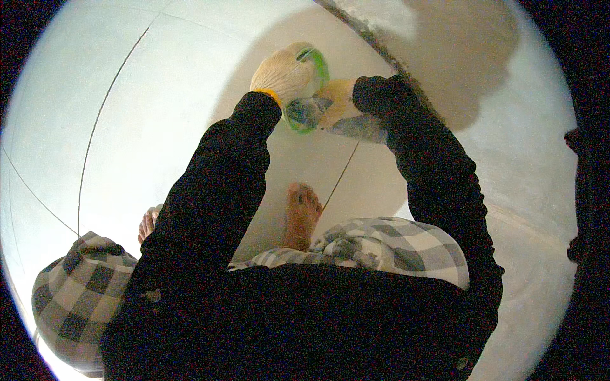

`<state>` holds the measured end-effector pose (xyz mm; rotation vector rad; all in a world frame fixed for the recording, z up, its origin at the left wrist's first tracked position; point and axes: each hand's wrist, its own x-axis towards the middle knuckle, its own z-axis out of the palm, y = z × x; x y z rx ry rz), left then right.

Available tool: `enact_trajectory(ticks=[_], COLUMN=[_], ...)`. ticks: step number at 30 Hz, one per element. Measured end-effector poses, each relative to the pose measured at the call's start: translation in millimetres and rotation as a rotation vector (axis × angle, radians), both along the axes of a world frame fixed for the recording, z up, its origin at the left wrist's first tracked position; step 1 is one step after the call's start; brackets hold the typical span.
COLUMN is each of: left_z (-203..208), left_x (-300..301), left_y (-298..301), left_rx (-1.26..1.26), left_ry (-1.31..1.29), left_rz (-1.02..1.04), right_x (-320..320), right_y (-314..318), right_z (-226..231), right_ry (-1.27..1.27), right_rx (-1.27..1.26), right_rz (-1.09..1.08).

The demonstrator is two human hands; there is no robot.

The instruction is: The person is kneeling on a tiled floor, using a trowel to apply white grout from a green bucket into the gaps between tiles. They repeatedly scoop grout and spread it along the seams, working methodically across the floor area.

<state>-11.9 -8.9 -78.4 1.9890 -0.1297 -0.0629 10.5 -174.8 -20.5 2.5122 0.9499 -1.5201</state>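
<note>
My left hand (283, 70), in a cream knitted glove with an orange cuff, is closed on the side of a round, see-through thing with a green rim (322, 66). Dark grey matter (306, 112) shows at its near side. My right hand (340, 101), also light-coloured and apparently gloved, is close against the green-rimmed thing's right side. Its fingers are blurred. A flat greyish piece (359, 127) lies just below the right hand, under the wrist; whether the hand grips it I cannot tell.
Pale floor tiles (171, 95) with dark joints spread below. A rough dark joint (381, 47) runs along the wall's foot at the upper right. My bare foot (302, 206) and checked trouser knees (406, 244) are near the hands.
</note>
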Motion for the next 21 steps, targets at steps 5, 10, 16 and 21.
enact_trajectory(ticks=[5, 10, 16, 21], left_z=[-9.2, -43.2, -88.9, -92.3], left_x=[2.4, -10.2, -46.0, -90.0], left_y=[17.3, 59.1, 99.5, 118.6], left_rx=[-0.022, -0.288, 0.580, 1.082], left_ry=[-0.107, 0.252, -0.381, -0.056], left_rz=[0.008, 0.057, 0.383, 0.714], right_x=[-16.0, -64.7, -64.2, -29.9], right_y=[-48.2, -123.7, -224.0, -230.6], right_z=[-8.8, -12.5, 2.6, -23.7], right_ry=[0.267, 0.089, -0.491, -0.842], right_rx=[0.279, 0.597, 0.324, 0.048], right_rz=[-0.478, -0.832, -1.037, -0.826])
